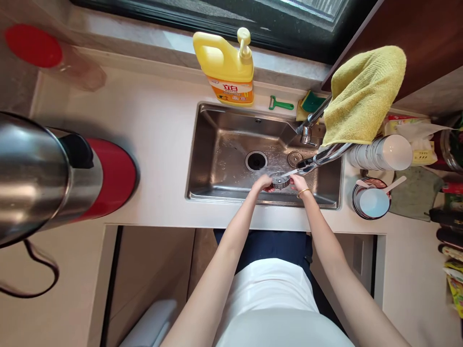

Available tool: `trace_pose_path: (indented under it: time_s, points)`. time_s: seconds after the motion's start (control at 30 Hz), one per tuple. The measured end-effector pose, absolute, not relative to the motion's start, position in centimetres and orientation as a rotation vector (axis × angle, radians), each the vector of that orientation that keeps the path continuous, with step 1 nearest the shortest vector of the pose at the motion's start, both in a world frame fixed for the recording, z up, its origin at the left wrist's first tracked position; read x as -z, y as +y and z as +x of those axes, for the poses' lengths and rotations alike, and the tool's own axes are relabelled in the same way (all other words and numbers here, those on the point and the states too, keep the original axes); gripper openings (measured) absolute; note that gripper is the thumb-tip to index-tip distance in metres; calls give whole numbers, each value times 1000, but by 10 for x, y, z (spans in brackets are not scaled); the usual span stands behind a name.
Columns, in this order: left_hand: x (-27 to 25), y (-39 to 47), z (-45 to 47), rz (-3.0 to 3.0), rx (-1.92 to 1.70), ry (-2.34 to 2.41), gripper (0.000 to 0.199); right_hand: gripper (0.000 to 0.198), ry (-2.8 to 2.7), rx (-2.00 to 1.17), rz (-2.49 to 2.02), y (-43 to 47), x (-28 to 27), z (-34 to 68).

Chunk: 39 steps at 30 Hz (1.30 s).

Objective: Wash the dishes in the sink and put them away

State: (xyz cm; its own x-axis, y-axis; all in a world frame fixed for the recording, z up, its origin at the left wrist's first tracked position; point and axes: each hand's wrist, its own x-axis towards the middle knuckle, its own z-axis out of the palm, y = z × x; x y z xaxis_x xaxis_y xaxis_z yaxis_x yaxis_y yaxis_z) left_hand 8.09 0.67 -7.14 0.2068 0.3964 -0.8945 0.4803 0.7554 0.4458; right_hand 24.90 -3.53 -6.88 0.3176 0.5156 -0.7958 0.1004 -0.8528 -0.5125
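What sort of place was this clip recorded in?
A home kitchen, most likely. Both hands, left hand and right hand, hold a small metal strainer under the faucet of a steel sink. A yellow dish soap jug and stacked bowls sit around it.

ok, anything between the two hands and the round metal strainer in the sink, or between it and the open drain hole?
Nothing visible. The left hand and right hand already grip the round metal sink strainer from either side, under the chrome faucet spout. The steel basin floor between it and the dark open drain hole is bare.
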Motion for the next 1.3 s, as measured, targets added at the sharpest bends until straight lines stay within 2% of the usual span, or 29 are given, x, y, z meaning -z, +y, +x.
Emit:
trace_pose_path:
  time_s: [0.2, 0.57, 0.73, 0.9, 1.07, 1.2, 1.3]
  points:
    - [74, 6, 93, 775, 164, 1354, 29, 38, -694, -1478, -2300, -44, 71, 258]
    - [81, -4, 99, 949, -96, 1581, 60, 44, -533, -1309, -2223, -44, 67, 243]
    - [80, -10, 107, 776, -105, 1653, 49, 47, -502, -1369, -2247, -47, 62, 248]
    - [86, -5, 110, 707, -285, 1518, 49, 32, -629, -1315, -2135, -43, 62, 251]
    - [95, -7, 102, 731, -527, 1399, 34, 30, -419, -1375, -1980, -30, 71, 237]
    - [99, -12, 88, 772, -682, 1389, 58, 24, -242, -1393, -1849, -15, 77, 219]
    - [99, -11, 80, 843, -749, 1406, 64, 25, -215, -1395, -1817, -8, 78, 211]
